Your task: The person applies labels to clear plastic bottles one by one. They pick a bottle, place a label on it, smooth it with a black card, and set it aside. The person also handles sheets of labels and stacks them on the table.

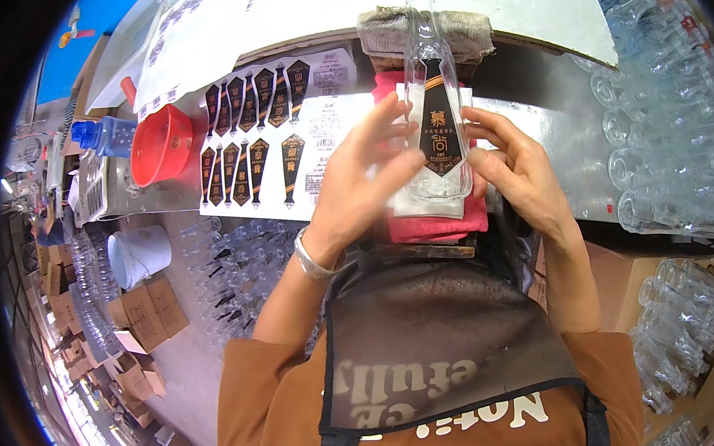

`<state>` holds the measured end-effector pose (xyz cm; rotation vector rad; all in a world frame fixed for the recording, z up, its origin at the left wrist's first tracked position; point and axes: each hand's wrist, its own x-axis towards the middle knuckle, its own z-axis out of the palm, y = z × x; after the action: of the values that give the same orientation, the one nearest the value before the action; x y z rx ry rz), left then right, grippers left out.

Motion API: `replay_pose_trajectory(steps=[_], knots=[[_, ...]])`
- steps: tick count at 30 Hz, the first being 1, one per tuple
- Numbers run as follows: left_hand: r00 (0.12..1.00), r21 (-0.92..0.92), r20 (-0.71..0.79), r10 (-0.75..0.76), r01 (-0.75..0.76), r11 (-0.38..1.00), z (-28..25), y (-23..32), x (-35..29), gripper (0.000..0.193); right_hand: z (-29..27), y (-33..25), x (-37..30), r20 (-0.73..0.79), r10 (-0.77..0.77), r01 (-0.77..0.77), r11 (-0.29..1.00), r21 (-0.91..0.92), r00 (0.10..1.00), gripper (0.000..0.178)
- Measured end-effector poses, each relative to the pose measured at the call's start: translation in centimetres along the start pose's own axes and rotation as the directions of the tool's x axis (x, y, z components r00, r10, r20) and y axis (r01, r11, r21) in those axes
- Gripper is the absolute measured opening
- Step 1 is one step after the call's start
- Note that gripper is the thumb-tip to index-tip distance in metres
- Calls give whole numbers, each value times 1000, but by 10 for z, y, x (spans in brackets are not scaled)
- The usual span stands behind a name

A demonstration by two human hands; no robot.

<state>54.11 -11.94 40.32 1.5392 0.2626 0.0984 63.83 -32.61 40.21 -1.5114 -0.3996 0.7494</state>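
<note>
A clear glass bottle (454, 183) lies with its neck pointing away from me on a padded rest, red cloth (429, 228) beneath it. A black tie-shaped label with gold print (435, 120) shows on its face. My left hand (358, 181), slightly blurred, is at the bottle's left side with fingers spread, the thumb reaching over the label's lower left. At the right side my right hand (520, 168) has its index finger and thumb apart, their tips at the glass edge. A folded whitish cloth (472, 31) pads the rest behind the bottle's neck.
Sheets of black labels (272, 158) lie left of the bottle. Beyond them are a red plastic basin (163, 146) and a blue-capped bottle (107, 135). Many glass bottles (670, 148) lie stacked at right; more fill a cardboard box (605, 283) below. A white bucket (140, 255) stands lower left.
</note>
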Motion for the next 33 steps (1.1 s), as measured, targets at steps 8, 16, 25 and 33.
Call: replay_pose_trajectory(steps=[8, 16, 25, 33], knots=[[999, -69, -31, 15, -17, 997, 14, -2, 9, 65, 8, 0, 11, -34, -61, 56, 989, -137, 998, 50], [999, -85, -40, 21, -24, 996, 17, -4, 10, 65, 8, 1, 11, -55, -71, 64, 990, -128, 996, 51], [999, -70, -38, 14, -16, 997, 17, -2, 9, 65, -2, -1, 23, 9, -63, 64, 995, -77, 998, 46], [998, -3, -56, 24, -24, 1000, 17, -5, 9, 67, -8, -22, 85, -84, -102, 71, 948, -309, 991, 63]])
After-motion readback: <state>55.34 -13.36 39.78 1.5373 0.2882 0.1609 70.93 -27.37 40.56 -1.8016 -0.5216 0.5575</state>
